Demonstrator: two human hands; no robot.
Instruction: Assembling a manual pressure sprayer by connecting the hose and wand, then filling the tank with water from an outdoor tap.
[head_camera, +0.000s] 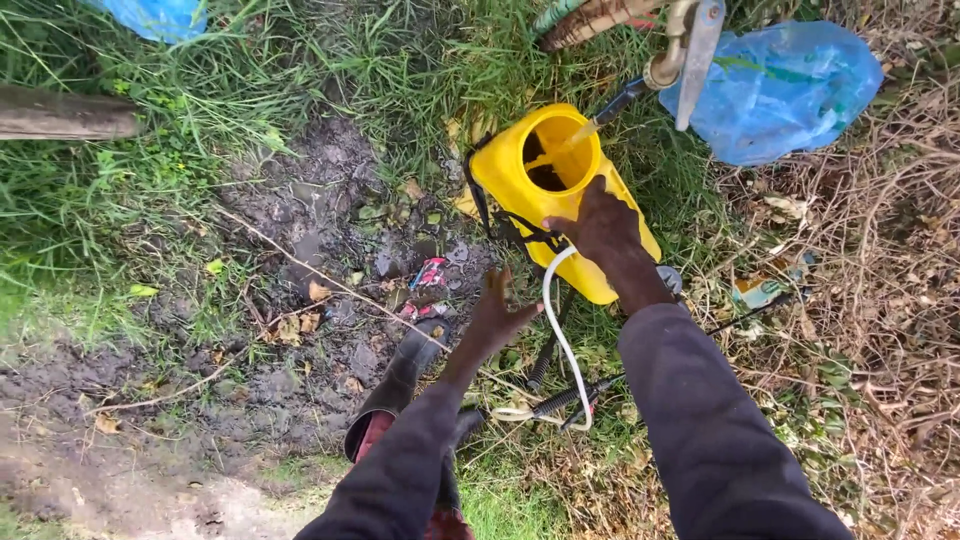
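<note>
A yellow sprayer tank (520, 180) with a round open mouth stands tilted on the grass under a metal tap (668, 62), and a thin stream of water runs into it. My right hand (600, 225) rests on the tank's upper side and steadies it. Fingers spread, my left hand (498, 310) hovers beside the tank's black straps (515, 228) and holds nothing. A white hose (562, 340) curves from the tank down to a black spray lance (565, 400) lying in the grass.
A blue plastic bag (785, 90) lies behind the tap at the right, another blue bag (155, 15) at the top left. Wet mud with litter (330, 260) spreads at the left. My dark rubber boot (395, 390) stands below. Dry twigs (890, 290) cover the right.
</note>
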